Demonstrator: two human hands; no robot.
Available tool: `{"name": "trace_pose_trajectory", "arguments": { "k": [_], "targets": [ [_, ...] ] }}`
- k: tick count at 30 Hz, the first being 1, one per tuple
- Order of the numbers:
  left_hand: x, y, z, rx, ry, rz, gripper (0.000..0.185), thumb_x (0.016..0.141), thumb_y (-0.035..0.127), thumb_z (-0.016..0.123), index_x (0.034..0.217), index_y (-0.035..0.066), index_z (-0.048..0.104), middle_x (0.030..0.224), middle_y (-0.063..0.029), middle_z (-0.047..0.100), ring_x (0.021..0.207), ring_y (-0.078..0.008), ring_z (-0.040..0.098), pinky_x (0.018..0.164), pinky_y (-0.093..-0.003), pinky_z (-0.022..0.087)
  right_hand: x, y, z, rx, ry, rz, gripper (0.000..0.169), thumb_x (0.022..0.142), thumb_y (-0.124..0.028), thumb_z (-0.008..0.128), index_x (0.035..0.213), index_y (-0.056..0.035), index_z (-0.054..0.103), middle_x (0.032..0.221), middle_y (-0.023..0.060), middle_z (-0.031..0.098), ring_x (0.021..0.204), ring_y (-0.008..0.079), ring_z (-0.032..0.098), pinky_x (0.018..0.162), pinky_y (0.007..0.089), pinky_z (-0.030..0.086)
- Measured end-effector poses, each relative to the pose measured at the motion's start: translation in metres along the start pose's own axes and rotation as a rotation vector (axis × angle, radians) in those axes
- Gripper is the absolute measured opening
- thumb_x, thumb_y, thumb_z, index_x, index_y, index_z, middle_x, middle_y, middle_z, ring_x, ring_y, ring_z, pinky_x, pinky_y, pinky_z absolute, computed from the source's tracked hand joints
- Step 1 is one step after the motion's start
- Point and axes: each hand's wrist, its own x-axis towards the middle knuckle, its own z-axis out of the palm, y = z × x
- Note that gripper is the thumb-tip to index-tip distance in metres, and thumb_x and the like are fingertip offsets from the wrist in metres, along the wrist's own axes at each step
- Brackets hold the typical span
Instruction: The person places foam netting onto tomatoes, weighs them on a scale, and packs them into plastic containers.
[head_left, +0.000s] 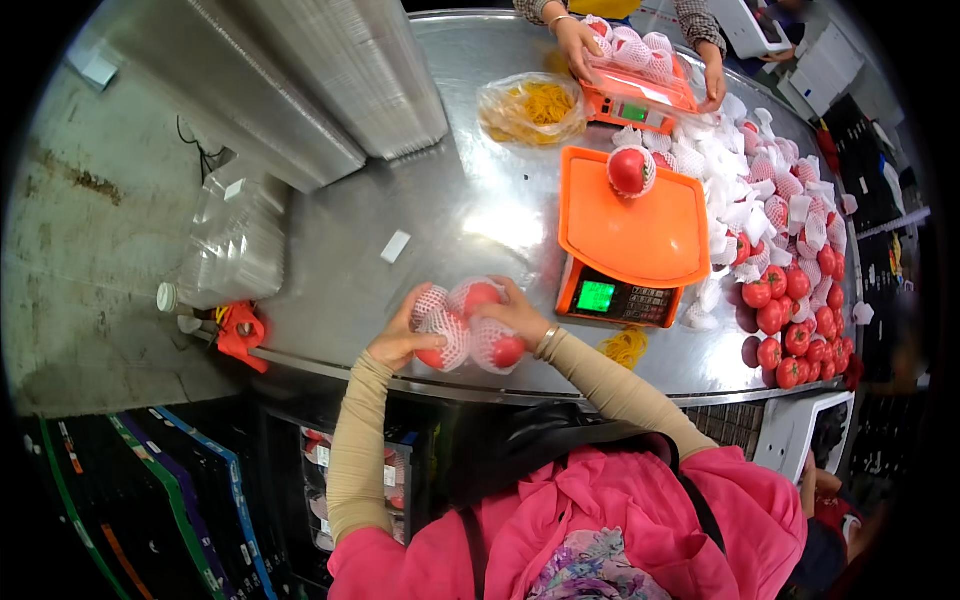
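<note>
My left hand (399, 334) curls around the left side of a cluster of tomatoes in white foam nets (450, 339), near the table's front edge. From the right, my right hand (519, 315) grips the same cluster, its fingers over the upper and lower right tomatoes. Whether the cluster rests on the steel table (352, 262) or is slightly lifted, I cannot tell. To the right stands a digital scale with an orange pan (634, 232) and a lit green display. One netted tomato (630, 171) sits at the pan's far edge.
Loose tomatoes (795, 330) and foam nets (724, 180) are heaped at the right. Stacked clear plastic trays (352, 82) rise at the far left. Yellow rubber bands lie in a bag (532, 109). Opposite, a co-worker's hands (581, 49) hold a filled tray over another scale.
</note>
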Motion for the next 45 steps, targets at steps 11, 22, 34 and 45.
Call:
{"name": "trace_pose_trajectory", "arguments": {
  "k": [11,22,34,45],
  "targets": [
    [0.038,-0.050,0.038,0.916,0.805,0.347,0.097,0.065,0.041,0.080,0.140,0.002,0.033,0.143,-0.0321,0.018,0.122,-0.0444,0.042,0.097,-0.0473,0.042,0.051,-0.085,-0.007,-1.436,-0.085,-0.394,0.069,0.073,-0.036,0.070,0.134,-0.0155,0.044,0.114,0.0198,0.057,0.098,0.0354,0.062,0.084,0.0420,0.051],
    [0.004,-0.042,0.062,1.527,0.755,0.338,0.038,0.081,0.031,0.065,0.117,0.019,0.062,0.141,-0.0170,0.037,0.127,-0.0416,0.036,0.099,-0.0561,0.035,0.021,-0.135,-0.032,-1.774,0.532,-0.704,0.059,0.077,-0.037,0.069,0.130,-0.0185,0.050,0.131,0.0173,0.047,0.118,0.0372,0.046,0.098,0.0500,0.036],
    [0.027,-0.076,0.045,1.538,0.756,0.640,0.037,0.079,0.027,0.066,0.108,0.007,0.055,0.127,-0.0144,0.049,0.132,-0.0406,0.030,0.109,-0.0612,0.015,0.018,-0.193,-0.120,-1.232,0.543,-0.941,0.038,0.074,-0.023,0.072,0.107,-0.0072,0.063,0.101,0.0124,0.064,0.098,0.0249,0.061,0.084,0.0372,0.050],
    [0.012,-0.090,0.045,1.211,0.722,0.759,0.038,0.072,0.010,0.065,0.106,0.003,0.050,0.129,-0.0231,0.043,0.128,-0.0430,0.036,0.107,-0.0593,0.025,0.070,-0.017,0.044,-1.720,0.092,-0.866,0.039,0.083,-0.039,0.059,0.109,-0.0096,0.059,0.112,0.0132,0.055,0.098,0.0329,0.052,0.080,0.0508,0.040]
  ]
}}
